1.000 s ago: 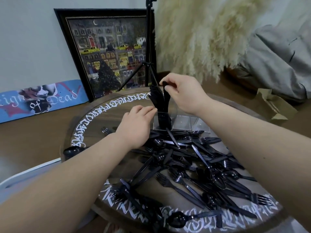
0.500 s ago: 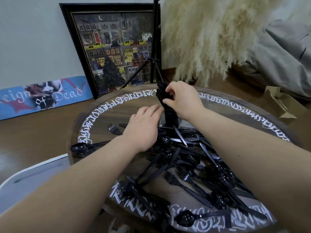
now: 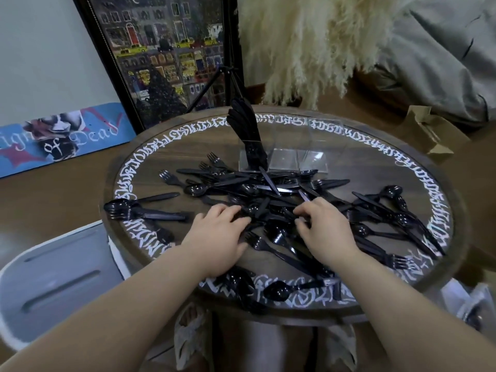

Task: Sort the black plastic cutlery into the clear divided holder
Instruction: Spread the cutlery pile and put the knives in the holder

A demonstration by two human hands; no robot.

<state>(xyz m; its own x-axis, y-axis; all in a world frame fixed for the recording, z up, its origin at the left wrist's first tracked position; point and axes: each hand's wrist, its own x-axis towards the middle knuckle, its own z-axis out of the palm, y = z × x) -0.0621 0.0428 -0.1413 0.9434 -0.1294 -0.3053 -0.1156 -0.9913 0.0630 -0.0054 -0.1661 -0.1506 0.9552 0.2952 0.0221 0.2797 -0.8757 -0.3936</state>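
A heap of black plastic cutlery [image 3: 273, 194], with forks, spoons and knives mixed, covers the middle of the round table [image 3: 418, 167]. The clear divided holder [image 3: 295, 154] stands at the far side. Its left compartment holds an upright bundle of black pieces [image 3: 245, 130]; the other compartments look empty. My left hand [image 3: 217, 237] rests palm down on the near part of the heap, fingers reaching into it. My right hand [image 3: 324, 229] lies beside it with fingers curled among the pieces. Whether either hand grips a piece is hidden by the fingers.
A stack of black spoons [image 3: 120, 208] lies at the table's left rim. A framed painting [image 3: 166, 55] and a tripod [image 3: 228, 49] stand behind the table. A grey lidded bin [image 3: 53, 280] sits at the near left, and a cardboard box [image 3: 432, 132] at the far right.
Both hands have left the holder and come back to the near heap. The bundle stays upright in the left compartment. The view has tilted down.
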